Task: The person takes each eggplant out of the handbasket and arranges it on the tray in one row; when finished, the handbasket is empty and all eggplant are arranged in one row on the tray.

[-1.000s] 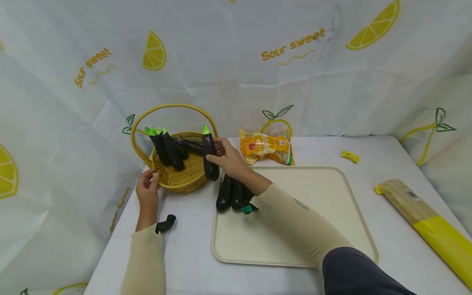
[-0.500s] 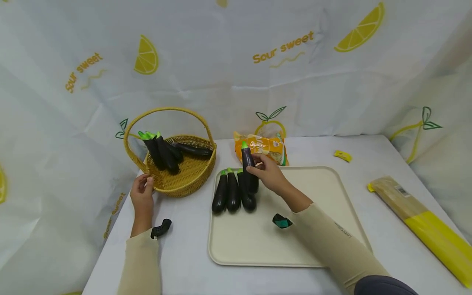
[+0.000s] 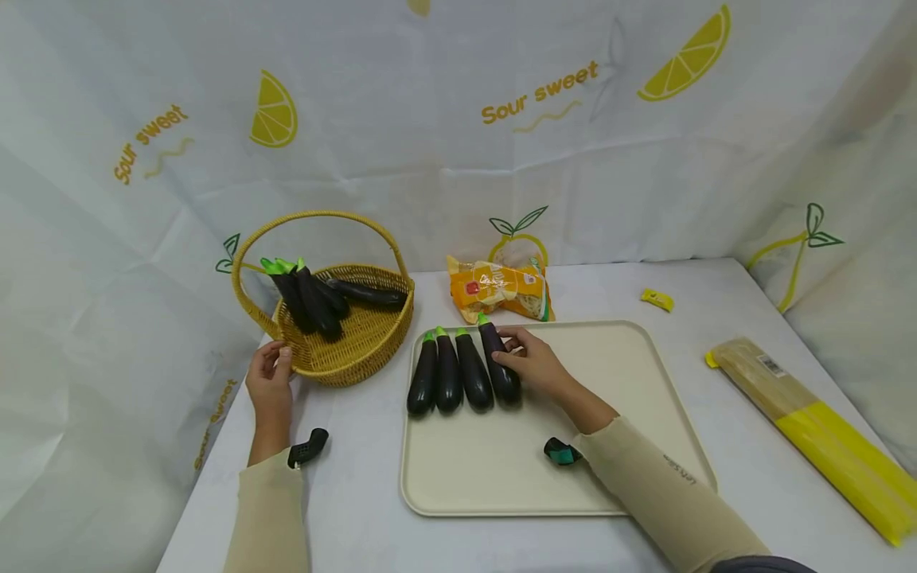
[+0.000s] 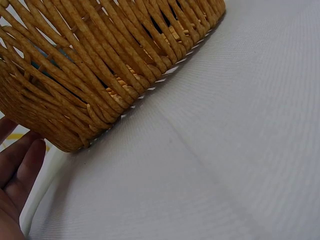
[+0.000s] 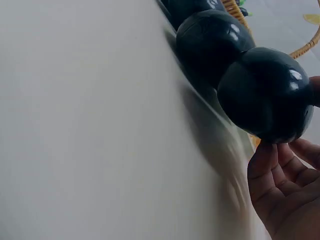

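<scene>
Head view: fingers of the right hand (image 3: 537, 363) pinch a purple-black eggplant (image 3: 497, 360) just right of three more eggplants (image 3: 449, 376) on the cream tray (image 3: 501, 477); the left hand (image 3: 270, 384), fingers loosely extended, touches the handled wicker basket (image 3: 353, 369).

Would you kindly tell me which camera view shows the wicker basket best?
The head view: the wicker basket appears almost whole, with handle and eggplants. The left wrist view gives only its woven side, close up; the right wrist view, only bits at upper right.

Four glossy dark eggplants (image 3: 472, 372), side by side
</scene>
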